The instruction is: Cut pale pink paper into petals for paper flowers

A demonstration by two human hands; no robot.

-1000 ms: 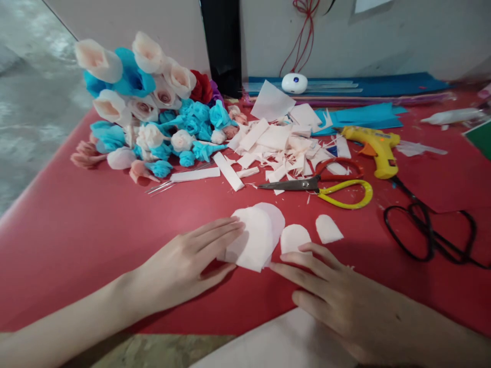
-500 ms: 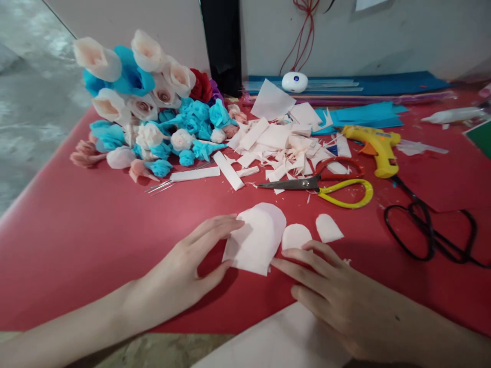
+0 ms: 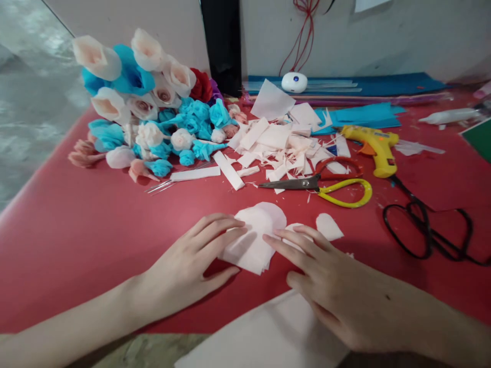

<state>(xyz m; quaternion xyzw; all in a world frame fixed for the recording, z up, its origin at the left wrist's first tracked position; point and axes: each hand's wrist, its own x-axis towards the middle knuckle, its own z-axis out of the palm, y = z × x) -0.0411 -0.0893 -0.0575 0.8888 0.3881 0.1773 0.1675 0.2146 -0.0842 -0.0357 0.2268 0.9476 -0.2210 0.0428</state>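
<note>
White paper petals (image 3: pixel 253 250), large and round-topped, lie overlapped on the red table in front of me. My left hand (image 3: pixel 199 255) rests at their left side with its fingers stretched over the upper sheet and the thumb apart. From the right, my right hand (image 3: pixel 326 276) reaches in, fingers spread, its index fingertip at the petals' right part. Under those fingers a smaller white petal (image 3: pixel 293 230) is partly hidden. The smallest petal (image 3: pixel 328 227) lies alone just beyond my right hand. A large white sheet (image 3: pixel 253 332) sits at the near edge, partly under my right hand.
Scissors (image 3: pixel 307 183) with red and yellow handles lie beyond the petals, before a heap of paper scraps (image 3: pixel 276 143). A yellow glue gun (image 3: pixel 378 148) trails a black cord (image 3: pixel 425 230) at right. Crepe paper flowers (image 3: pixel 153 112) crowd the back left. A white device (image 3: pixel 294 82) stands behind.
My right hand has moved up and left, its fingers now reaching the large petals and covering more of the smaller one. My left hand slid slightly; the large petals shifted a little.
</note>
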